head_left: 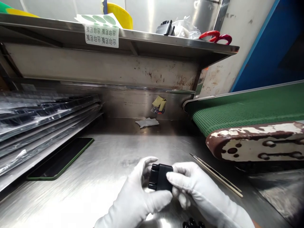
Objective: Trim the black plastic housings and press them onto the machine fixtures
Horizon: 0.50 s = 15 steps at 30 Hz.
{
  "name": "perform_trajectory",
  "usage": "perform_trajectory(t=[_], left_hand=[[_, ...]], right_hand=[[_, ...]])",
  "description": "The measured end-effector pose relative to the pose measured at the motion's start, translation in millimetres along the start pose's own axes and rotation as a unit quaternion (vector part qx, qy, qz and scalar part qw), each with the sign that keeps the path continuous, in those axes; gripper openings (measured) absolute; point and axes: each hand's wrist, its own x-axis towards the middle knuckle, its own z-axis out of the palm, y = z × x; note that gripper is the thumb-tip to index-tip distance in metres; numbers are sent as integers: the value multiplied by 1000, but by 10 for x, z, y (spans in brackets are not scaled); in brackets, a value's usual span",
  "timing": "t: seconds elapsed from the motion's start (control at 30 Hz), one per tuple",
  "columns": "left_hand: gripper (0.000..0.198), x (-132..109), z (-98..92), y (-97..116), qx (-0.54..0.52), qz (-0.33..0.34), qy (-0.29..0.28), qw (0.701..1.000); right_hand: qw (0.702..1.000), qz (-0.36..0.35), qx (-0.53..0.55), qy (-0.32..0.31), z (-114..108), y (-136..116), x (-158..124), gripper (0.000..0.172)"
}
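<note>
Both my hands wear white gloves and meet over the steel table (114, 155). Between them is a small black plastic block (163, 177) with rounded pegs along its left side. My left hand (140, 193) cups it from the left and below, its thumb along the lower edge. The thumb of my right hand (187, 180) presses the block's right end, with the other fingers curled underneath. Small black pieces (193, 223) lie near the bottom edge below my right hand, partly cut off by the frame.
Stacked clear trays (47, 117) stand on the left beside a phone (61, 160). On the right are a green conveyor belt (249, 106) and two thin sticks (218, 177). An overhead shelf (147, 38) bears red-handled scissors (215, 37) and a similar black block (165, 28).
</note>
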Motion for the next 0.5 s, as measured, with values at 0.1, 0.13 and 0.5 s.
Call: perform_trajectory(t=[0.1, 0.13, 0.5], left_hand=[[46, 27, -20, -4, -17, 5, 5, 1000], [41, 41, -32, -25, -12, 13, 10, 1000], [29, 21, -33, -71, -89, 66, 56, 992]], right_hand=[[1000, -10, -5, -3, 11, -14, 4, 41], [1000, -13, -6, -1, 15, -18, 4, 41], [992, 28, -112, 42, 211, -212, -147, 25]])
